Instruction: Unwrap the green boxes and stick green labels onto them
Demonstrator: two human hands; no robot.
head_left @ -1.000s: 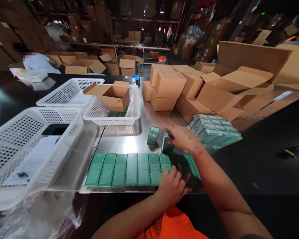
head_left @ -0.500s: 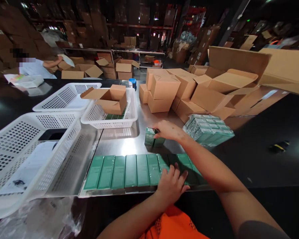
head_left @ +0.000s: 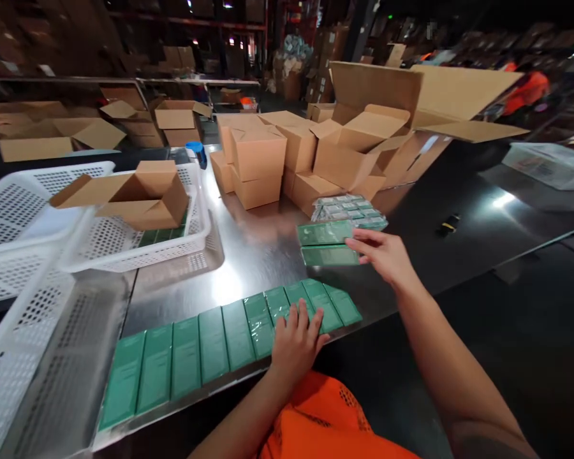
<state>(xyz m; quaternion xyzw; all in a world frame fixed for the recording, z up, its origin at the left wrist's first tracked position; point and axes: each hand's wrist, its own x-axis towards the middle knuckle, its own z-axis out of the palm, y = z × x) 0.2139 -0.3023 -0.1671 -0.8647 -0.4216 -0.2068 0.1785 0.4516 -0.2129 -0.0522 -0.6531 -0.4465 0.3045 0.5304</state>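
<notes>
A row of slim green boxes (head_left: 186, 349) in clear wrap lies side by side along the table's front edge. My left hand (head_left: 297, 335) rests flat on the right part of that row, fingers a little spread. Beyond the row's right end, my right hand (head_left: 380, 252) pinches two green boxes (head_left: 328, 243) by their right ends, thumb below and fingers above. These two lie one behind the other, long faces showing; whether they touch the table I cannot tell. Just behind them is a wrapped block of green boxes (head_left: 349, 207).
White perforated baskets (head_left: 143, 260) stand on the left, one with an open carton (head_left: 143, 197) over green boxes. Closed cartons (head_left: 258, 159) and a large open carton (head_left: 377, 95) occupy the back. A blue-topped item (head_left: 197, 153) stands near the basket; a small black-and-yellow object (head_left: 449, 224) lies right.
The view has swung right. My right hand has turned the two green boxes from upright to lengthwise and brought them rightward, near the wrapped block. My left hand stays on the row.
</notes>
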